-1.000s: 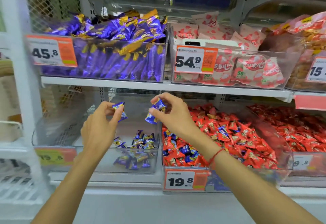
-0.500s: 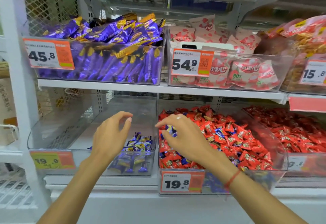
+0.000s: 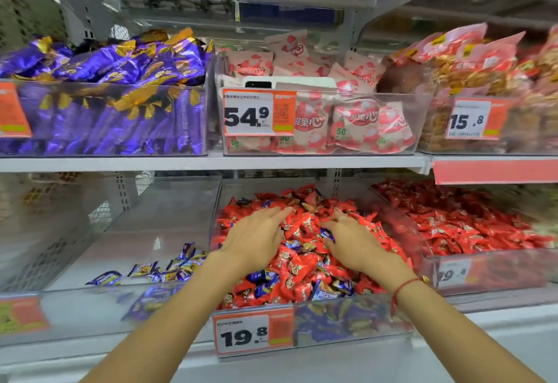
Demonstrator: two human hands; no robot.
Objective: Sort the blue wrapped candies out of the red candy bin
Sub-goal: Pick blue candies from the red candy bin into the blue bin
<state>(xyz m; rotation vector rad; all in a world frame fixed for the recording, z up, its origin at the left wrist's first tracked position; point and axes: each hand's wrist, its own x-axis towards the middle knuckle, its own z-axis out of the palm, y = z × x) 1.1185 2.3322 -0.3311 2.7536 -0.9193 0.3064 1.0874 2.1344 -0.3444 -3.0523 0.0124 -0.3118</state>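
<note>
- Hands dig in the red candy bin to find blue ones.
- Left hand lies flat, fingers straight.
- Right hand pinches a blue wrapped candy.

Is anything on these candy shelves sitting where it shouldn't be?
Yes. Blue candies lie mixed among the red ones in the red bin, mostly near its front. A white phone-like object also rests on the pink packets in the bin above, which looks odd.
</note>
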